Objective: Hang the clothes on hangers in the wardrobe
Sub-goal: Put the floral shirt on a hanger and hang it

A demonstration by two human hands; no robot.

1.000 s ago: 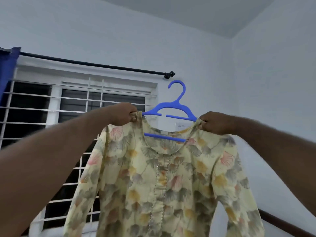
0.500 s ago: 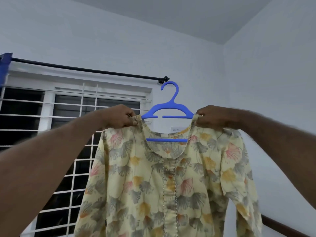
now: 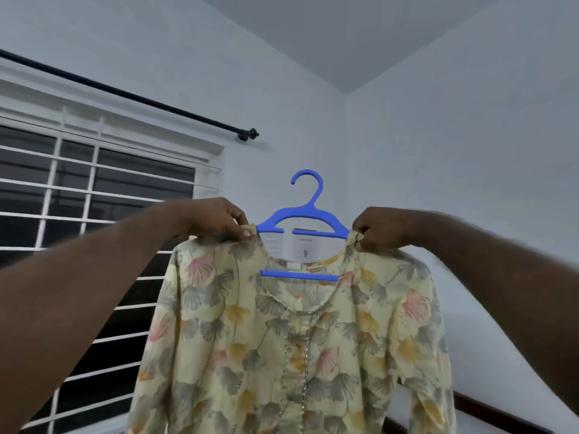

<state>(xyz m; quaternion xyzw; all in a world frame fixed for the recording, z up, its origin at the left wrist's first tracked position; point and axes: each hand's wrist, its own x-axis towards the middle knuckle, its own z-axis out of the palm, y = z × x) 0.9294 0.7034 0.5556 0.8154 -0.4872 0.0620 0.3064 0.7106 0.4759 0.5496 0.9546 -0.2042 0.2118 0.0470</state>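
Note:
A pale yellow floral top (image 3: 291,346) hangs on a blue plastic hanger (image 3: 302,219), held up in front of me at head height. My left hand (image 3: 216,219) pinches the top's left shoulder where it covers the hanger's end. My right hand (image 3: 380,230) grips the right shoulder over the other end. The hanger's hook points up and is free. A white label (image 3: 297,247) shows inside the neckline. The lower hem is out of the frame. No wardrobe is in view.
A barred window (image 3: 94,220) fills the left, with a black curtain rod (image 3: 131,95) above it. White walls meet in a corner behind the hanger. A dark rail (image 3: 501,415) runs along the lower right.
The view has swung right, so the window and rod sit further left. The hanger now hangs level, and both hands keep their hold on the shoulders.

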